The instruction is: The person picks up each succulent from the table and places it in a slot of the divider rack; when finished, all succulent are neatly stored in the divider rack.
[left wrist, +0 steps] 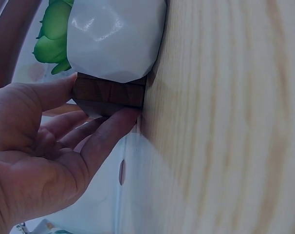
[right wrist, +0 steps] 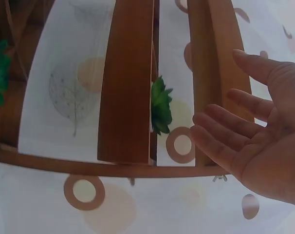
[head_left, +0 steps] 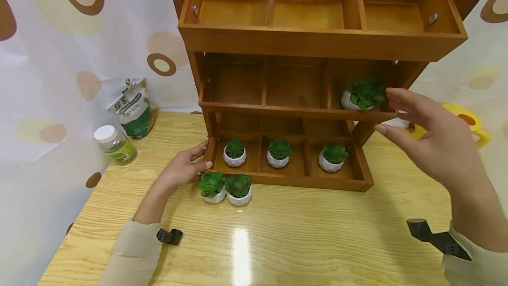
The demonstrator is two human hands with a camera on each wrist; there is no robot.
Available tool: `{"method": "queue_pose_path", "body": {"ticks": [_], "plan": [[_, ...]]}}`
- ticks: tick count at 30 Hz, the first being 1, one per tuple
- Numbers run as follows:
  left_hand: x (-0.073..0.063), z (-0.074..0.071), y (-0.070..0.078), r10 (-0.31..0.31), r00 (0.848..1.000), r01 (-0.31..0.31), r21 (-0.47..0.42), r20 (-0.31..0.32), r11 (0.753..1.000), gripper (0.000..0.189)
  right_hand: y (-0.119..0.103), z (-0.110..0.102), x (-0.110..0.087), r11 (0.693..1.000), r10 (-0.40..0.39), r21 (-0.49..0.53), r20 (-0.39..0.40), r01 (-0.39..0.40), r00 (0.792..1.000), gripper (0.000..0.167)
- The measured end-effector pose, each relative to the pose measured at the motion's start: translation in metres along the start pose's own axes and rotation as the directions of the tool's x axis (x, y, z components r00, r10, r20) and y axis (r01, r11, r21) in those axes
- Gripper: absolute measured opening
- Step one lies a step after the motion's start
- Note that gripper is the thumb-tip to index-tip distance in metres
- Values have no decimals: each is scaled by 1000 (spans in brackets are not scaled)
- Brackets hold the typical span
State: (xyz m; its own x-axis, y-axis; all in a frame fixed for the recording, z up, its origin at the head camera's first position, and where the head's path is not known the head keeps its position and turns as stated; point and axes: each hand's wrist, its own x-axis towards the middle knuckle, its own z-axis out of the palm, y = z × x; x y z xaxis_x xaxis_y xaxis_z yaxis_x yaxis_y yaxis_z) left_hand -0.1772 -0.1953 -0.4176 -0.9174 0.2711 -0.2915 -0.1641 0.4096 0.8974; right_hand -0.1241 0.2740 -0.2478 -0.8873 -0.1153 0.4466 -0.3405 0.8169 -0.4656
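Note:
A brown three-tier wooden shelf (head_left: 285, 181) stands on the table. At its lower left corner my left hand (head_left: 183, 169) grips the end of the bottom tier, thumb and fingers on either side of the wood (left wrist: 108, 91). My right hand (head_left: 440, 136) is held with fingers extended, beside the right end of the middle tier. Closest to it is a potted succulent (head_left: 366, 94) in that tier's right compartment; the right wrist view shows the palm (right wrist: 269, 141) empty and apart from the plant (right wrist: 160, 106). The bottom tier holds a succulent (head_left: 235, 152), another (head_left: 279, 153) and a third (head_left: 332, 157), one per compartment.
Two more potted succulents, a lighter one (head_left: 212, 186) and a darker one (head_left: 238, 189), stand before the shelf's left front. A white-capped jar (head_left: 115, 144) and a green-and-white pouch (head_left: 134, 111) are at the left. A yellow object (head_left: 470, 120) lies partly behind my right hand.

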Motion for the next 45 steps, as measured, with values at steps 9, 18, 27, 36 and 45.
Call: {"method": "queue_pose_path", "body": {"ticks": [9,18,27,36,45], "plan": [[0,0,0,-6,1000,6,-4,1,1000,72,-13,37,-25,979,-169,122,31,164,985,68],[1,0,1,-5,1000,6,-22,9,1000,72,-25,85,-38,978,-141,188,290,88,947,52],[1,1,3,-25,1000,25,-14,1,1000,72,-31,130,-45,948,-158,318,433,14,887,51],[1,-1,2,-19,1000,19,-11,2,1000,71,-47,167,-46,914,-169,401,529,-69,831,52],[-1,0,1,-17,1000,17,-1,3,1000,72,-58,196,-49,887,-221,454,577,-83,786,49]]}}
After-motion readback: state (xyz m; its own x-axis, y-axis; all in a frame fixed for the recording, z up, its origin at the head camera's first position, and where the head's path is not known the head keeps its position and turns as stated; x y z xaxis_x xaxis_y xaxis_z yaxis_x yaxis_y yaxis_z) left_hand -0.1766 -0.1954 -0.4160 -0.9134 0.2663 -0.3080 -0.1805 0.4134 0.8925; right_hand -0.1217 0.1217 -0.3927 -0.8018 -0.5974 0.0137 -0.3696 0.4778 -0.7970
